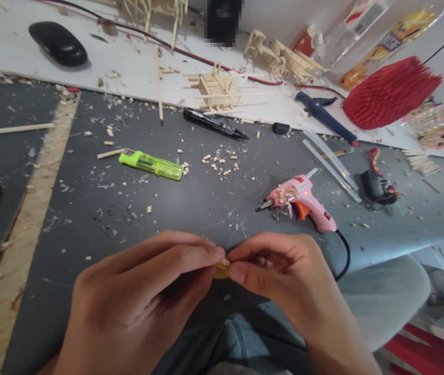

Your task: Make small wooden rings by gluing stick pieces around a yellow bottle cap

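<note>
Here, in the head view, a small yellow piece (220, 272) with a pale bit on it is held between the fingertips of both hands, just above the near edge of the grey counter (190, 208). The left hand (143, 286) is closed to a narrow pinch on one side of the piece, and the right hand (284, 271) is pinched on the other; the two sets of fingertips are nearly brought together.

Beyond the right hand, a pink glue gun (303, 200) is laid on its side, its nozzle pointed left and its body speckled with wood crumbs. Clear glue sticks (331, 165) are placed past it. Farther to the left, a green cutter (151, 165) is seen lying flat, with small wood chips (222, 165) scattered to its right. An uncapped black marker (216, 124) is set behind them, its cap (280, 128) left apart from its tip. Along the back, a small frame of wooden sticks (218, 89) is stood on a white surface (124, 88), where a smooth black object (58, 44) is also rested, far to the left.
</note>
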Motion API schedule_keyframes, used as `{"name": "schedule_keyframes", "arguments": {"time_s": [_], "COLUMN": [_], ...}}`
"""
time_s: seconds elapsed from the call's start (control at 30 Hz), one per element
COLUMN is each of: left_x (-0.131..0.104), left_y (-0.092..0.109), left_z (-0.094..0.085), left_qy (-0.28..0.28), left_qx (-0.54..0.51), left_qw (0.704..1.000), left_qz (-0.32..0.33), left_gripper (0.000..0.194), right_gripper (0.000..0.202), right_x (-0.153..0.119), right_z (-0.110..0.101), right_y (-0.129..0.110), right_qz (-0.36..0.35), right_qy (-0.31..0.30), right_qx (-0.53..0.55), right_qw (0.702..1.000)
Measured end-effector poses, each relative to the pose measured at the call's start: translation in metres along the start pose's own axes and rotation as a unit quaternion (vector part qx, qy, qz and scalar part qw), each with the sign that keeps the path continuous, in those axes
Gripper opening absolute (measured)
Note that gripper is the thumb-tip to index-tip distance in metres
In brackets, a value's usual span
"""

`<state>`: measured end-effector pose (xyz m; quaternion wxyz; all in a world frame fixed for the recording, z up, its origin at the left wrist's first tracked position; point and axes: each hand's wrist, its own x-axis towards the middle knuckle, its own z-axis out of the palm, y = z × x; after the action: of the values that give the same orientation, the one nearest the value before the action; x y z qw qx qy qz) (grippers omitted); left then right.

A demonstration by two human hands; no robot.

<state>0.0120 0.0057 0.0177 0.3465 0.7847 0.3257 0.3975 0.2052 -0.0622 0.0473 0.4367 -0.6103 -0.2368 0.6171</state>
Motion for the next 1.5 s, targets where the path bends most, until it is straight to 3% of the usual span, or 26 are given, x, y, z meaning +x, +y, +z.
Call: {"name": "schedule_keyframes", "arguments": {"time_s": [0.23, 0.67, 1.27, 1.4, 1.5], "left_x": [0.0, -0.004, -0.005, -0.003, 0.001], "left_y": [0.001, -0.001, -0.002, -0.004, -0.004], "left_z": [0.002, 0.005, 0.001, 0.004, 0.003], "left_qy": [0.005, 0.009, -0.004, -0.002, 0.009], "left_qx": [0.003, -0.006, -0.002, -0.03, -0.088], "left_qw": [1.0, 0.999, 0.999, 0.996, 0.982], "left_qz": [-0.016, -0.042, -0.037, -0.08, -0.166], "left_gripper": [0.013, 0.012, 0.01, 0.011, 0.004], "right_gripper": [0.022, 0.019, 0.015, 0.012, 0.02], "right_x": [-0.001, 0.004, 0.006, 0.004, 0.001], "right_z": [0.0, 0.002, 0.003, 0.002, -0.002], "right_y": [0.004, 0.003, 0.0, 0.008, 0.021], "right_qz": [-0.046, -0.063, -0.045, -0.051, -0.123], "right_qy": [0.009, 0.004, -0.002, 0.017, 0.074], "right_qx": [0.009, -0.034, -0.036, -0.028, -0.006], "right_qw": [0.999, 0.997, 0.998, 0.998, 0.99]}}
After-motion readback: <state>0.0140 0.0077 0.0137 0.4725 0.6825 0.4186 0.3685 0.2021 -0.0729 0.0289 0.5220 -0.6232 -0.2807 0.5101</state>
